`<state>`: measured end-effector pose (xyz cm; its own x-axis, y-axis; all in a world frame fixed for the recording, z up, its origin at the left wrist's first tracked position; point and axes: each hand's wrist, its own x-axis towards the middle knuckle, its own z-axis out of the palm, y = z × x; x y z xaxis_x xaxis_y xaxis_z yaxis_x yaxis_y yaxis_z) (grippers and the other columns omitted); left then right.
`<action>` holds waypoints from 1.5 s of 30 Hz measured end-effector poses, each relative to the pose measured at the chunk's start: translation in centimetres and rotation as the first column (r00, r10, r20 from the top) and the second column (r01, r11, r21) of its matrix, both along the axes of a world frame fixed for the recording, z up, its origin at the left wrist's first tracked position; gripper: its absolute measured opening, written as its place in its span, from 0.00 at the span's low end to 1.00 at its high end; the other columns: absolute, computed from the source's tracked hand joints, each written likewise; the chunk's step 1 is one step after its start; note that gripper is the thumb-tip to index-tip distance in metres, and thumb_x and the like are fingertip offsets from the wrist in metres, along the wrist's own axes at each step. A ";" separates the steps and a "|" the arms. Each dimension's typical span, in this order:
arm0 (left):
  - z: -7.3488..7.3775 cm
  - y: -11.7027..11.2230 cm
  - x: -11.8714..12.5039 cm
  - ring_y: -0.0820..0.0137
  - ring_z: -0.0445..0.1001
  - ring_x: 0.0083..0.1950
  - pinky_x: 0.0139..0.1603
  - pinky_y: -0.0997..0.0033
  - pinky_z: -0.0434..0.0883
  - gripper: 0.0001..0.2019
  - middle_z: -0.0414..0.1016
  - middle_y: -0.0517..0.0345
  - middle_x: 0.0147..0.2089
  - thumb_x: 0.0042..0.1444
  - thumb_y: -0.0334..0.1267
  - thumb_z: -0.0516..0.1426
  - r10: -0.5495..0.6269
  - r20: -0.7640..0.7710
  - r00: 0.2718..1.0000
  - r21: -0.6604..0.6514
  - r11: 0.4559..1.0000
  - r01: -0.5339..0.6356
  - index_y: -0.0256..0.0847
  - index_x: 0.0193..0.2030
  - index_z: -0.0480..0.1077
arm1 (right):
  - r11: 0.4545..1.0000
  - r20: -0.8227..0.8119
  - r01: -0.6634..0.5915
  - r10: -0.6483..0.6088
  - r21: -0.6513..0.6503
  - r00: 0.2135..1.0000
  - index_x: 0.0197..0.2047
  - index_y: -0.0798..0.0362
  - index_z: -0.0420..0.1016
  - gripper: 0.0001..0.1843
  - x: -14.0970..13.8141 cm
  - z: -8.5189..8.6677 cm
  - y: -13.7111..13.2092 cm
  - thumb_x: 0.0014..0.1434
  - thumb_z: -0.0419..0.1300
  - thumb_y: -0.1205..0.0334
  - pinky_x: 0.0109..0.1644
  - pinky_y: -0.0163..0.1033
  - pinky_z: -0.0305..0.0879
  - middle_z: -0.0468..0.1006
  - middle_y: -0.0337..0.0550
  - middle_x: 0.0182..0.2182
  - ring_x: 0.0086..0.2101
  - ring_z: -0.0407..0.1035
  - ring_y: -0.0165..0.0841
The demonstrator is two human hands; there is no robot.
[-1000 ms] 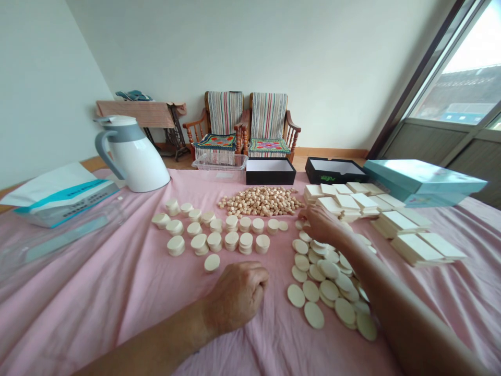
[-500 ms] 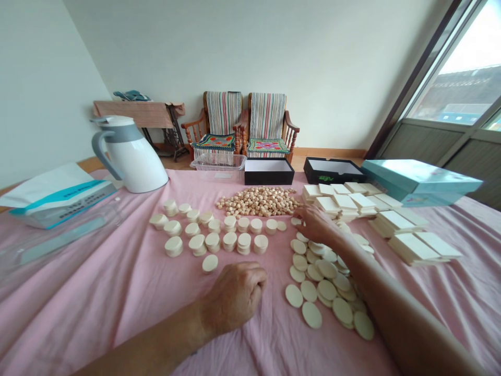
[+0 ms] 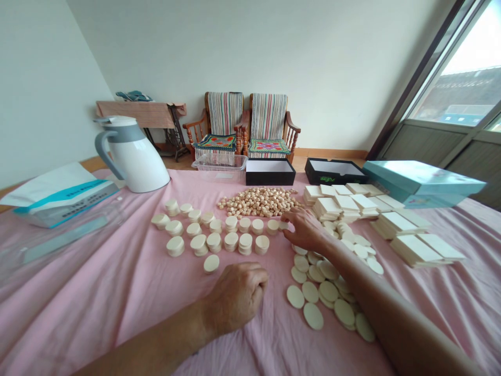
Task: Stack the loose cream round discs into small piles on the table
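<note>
My left hand [image 3: 238, 295] rests as a closed fist on the pink cloth [image 3: 117, 292], just below a single cream disc [image 3: 211, 262]. My right hand [image 3: 306, 228] reaches forward with fingers curled down at the right end of the rows of stacked cream discs [image 3: 219, 232], by the small stack [image 3: 282, 225]; what its fingertips hold is hidden. Under my right forearm lies a loose spread of flat cream discs [image 3: 329, 292]. A heap of small tan wooden pieces [image 3: 260, 201] lies just beyond the hand.
Stacks of cream rectangular tiles [image 3: 391, 222] fill the right side. A white jug [image 3: 131, 154], a teal box [image 3: 422, 183], two black boxes [image 3: 270, 172], a clear tub [image 3: 219, 164] and a paper packet [image 3: 58, 193] stand around. Two wooden chairs [image 3: 246, 125] are behind.
My right hand has moved left from the disc pile toward the right end of the stacked rows. The left fist has stayed put.
</note>
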<state>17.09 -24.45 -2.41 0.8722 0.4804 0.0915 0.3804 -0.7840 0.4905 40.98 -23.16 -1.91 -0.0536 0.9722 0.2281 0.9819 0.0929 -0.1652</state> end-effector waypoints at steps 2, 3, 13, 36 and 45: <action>0.0 0.0 0.0 0.73 0.62 0.29 0.31 0.72 0.55 0.08 0.63 0.61 0.25 0.48 0.24 0.47 0.001 0.009 1.000 0.003 1.000 -0.001 0.38 0.22 0.54 | 1.000 -0.015 -0.013 0.014 0.010 1.000 0.37 0.55 0.73 0.10 0.2 0.5 -0.1 0.51 0.56 0.64 0.44 0.38 0.58 0.75 0.47 0.35 0.39 0.67 0.37; 0.0 0.0 0.0 0.73 0.62 0.29 0.31 0.72 0.55 0.08 0.62 0.61 0.25 0.48 0.24 0.47 0.003 0.013 1.000 0.004 1.000 -0.003 0.38 0.22 0.54 | 1.000 -0.033 -0.017 0.018 0.017 0.999 0.37 0.55 0.73 0.10 0.4 0.9 -0.2 0.51 0.56 0.63 0.43 0.38 0.58 0.75 0.47 0.35 0.39 0.67 0.37; -0.2 0.1 0.0 0.73 0.63 0.30 0.32 0.73 0.57 0.08 0.64 0.60 0.26 0.48 0.24 0.48 -0.003 -0.003 1.000 -0.016 1.000 0.003 0.38 0.23 0.56 | 0.922 -0.099 -0.146 0.118 -0.358 0.988 0.38 0.53 0.69 0.13 2.5 4.5 -3.6 0.46 0.60 0.66 0.35 0.35 0.60 0.74 0.43 0.35 0.34 0.67 0.34; -0.1 0.0 0.0 0.73 0.63 0.30 0.31 0.72 0.55 0.08 0.64 0.60 0.26 0.48 0.24 0.47 0.007 -0.013 1.000 0.010 1.000 -0.007 0.38 0.23 0.55 | 0.991 -0.217 -0.120 0.129 0.055 0.968 0.38 0.53 0.69 0.15 1.8 0.6 0.0 0.45 0.55 0.74 0.41 0.36 0.61 0.74 0.43 0.35 0.36 0.66 0.33; -0.2 0.0 0.0 0.73 0.63 0.30 0.31 0.72 0.56 0.08 0.64 0.60 0.26 0.48 0.24 0.48 0.005 -0.001 1.000 0.008 1.000 -0.005 0.38 0.23 0.56 | 0.988 -0.248 -0.156 0.151 0.000 0.957 0.40 0.53 0.72 0.16 2.0 -0.2 0.7 0.45 0.57 0.72 0.42 0.37 0.62 0.75 0.43 0.35 0.36 0.67 0.33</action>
<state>17.11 -24.40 -2.58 0.8700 0.4839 0.0946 0.3846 -0.7860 0.4840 42.96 -22.50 -2.10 -0.1469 0.9609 0.2346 0.8846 0.2338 -0.4035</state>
